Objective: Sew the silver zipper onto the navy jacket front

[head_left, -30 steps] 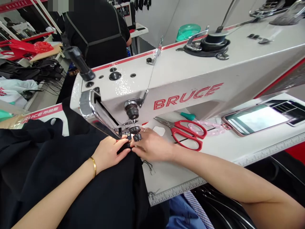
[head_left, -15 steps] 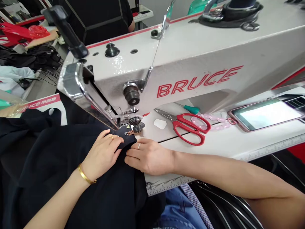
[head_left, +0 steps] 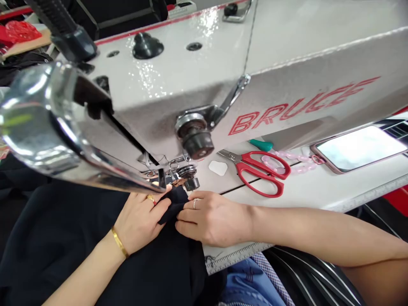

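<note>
Dark cloth (head_left: 149, 267): lies under the front end of the sewing machine (head_left: 178, 80), bulk spread to the left and down over the table's near edge. Its working edge sits just in front of the stitching area; the needle itself is hidden.

Grip: right hand (head_left: 215, 219) grasps the cloth edge in bent fingers. Left hand (head_left: 142, 219) rests on the cloth, fingertips partly masked by the chrome guard (head_left: 35, 114); whether it pinches or only presses, cannot tell.

Risks (judgement): left fingertips lie very near the needle zone, so a slip could bring a finger under it. Uneven pull between the hands could skew the fold or pucker it. Cloth weight hanging off the edge may drag the layers out of line.

Surface: white table (head_left: 306, 193), ruler strip (head_left: 236, 257) along its near edge. Right of the cloth: white scrap (head_left: 218, 168), red-handled scissors (head_left: 244, 160), green-handled tool (head_left: 261, 145), pink beads (head_left: 301, 167) beside a lit phone (head_left: 360, 148).

Room: red plastic bag (head_left: 22, 32) on a board, upper left.
</note>
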